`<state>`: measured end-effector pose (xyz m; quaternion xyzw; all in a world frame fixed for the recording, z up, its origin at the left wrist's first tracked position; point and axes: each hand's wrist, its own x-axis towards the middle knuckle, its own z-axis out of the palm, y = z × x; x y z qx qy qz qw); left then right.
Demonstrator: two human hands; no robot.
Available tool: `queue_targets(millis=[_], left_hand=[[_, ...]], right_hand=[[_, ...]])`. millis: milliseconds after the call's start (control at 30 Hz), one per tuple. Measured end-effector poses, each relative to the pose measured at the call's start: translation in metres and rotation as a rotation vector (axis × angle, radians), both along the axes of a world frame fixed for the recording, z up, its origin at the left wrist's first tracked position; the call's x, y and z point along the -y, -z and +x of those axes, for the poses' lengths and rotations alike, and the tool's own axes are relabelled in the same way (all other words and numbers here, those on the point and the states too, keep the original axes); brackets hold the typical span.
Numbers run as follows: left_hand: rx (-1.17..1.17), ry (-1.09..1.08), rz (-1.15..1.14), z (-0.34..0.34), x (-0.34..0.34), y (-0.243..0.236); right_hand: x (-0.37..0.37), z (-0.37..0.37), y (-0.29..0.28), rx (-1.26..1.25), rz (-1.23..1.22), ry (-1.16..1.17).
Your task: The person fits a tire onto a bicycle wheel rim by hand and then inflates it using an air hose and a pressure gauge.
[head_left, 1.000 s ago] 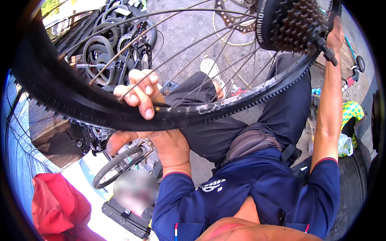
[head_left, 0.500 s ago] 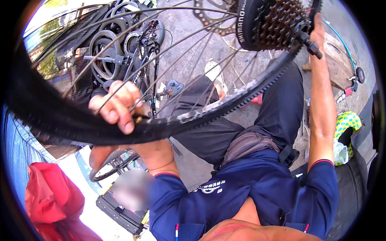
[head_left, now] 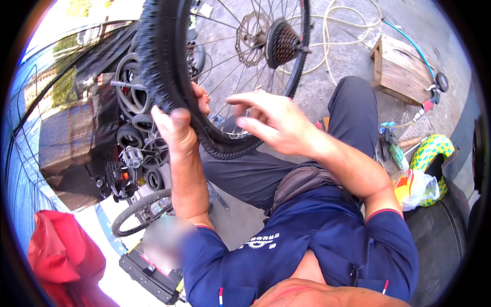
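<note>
A bicycle wheel (head_left: 223, 141) with a black knobbly tyre, wire spokes, a disc rotor (head_left: 252, 39) and a rear cassette (head_left: 284, 45) stands tilted in front of me. My left hand (head_left: 177, 128) is wrapped round the tyre at its lower left. Some of its fingertips show on the inner side of the rim. Over the lower part of the wheel, beside the spokes, reaches my right hand (head_left: 279, 123). Its fingers are stretched to the left and apart, and I see nothing held in them. Whether a fingertip touches the rim or spokes, I cannot tell.
A wooden stool (head_left: 401, 69) stands far right, beside a pale hose (head_left: 327, 38) and an air gun (head_left: 427, 105). Nearer lie a green bottle (head_left: 399, 156) and a yellow-green patterned ring (head_left: 434, 148). Old tyres (head_left: 130, 137) pile up at left, above a black case (head_left: 148, 273).
The wheel has moved away from me and turned, its tyre tread now showing at left. My right hand has left the far right side and come to the wheel's lower part.
</note>
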<state>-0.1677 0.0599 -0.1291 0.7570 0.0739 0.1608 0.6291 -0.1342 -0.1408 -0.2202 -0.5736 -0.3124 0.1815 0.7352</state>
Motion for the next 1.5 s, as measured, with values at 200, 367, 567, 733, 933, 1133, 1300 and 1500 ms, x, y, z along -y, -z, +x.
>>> queue_targets(millis=[200,367,567,733,933,1133,1300,1500], left_hand=[[-0.184,0.124,-0.002,0.014,-0.008,0.052],[-0.366,0.154,-0.06,0.025,-0.024,0.096],[-0.455,0.174,0.015,0.028,-0.025,0.085],[-0.352,0.03,0.589,-0.007,-0.023,0.078],[-0.397,-0.228,0.565,-0.023,-0.05,0.082],[-0.338,-0.244,0.603,-0.021,-0.057,0.088],[-0.379,-0.196,0.554,-0.012,-0.059,0.089],[-0.341,-0.194,0.591,-0.004,-0.066,0.097]], right_hand=[[-0.05,0.015,0.051,-0.608,0.179,-0.476],[-0.067,0.012,0.096,-0.546,0.176,-0.38],[-0.076,0.015,0.112,-0.414,0.022,-0.235],[-0.093,0.026,0.115,-0.063,-0.068,-0.042],[-0.123,0.031,0.114,-0.052,-0.039,-0.026],[-0.131,0.033,0.122,-0.067,-0.076,-0.031],[-0.134,0.031,0.13,-0.171,-0.037,-0.015],[-0.131,0.034,0.109,-0.792,0.169,-0.314]])
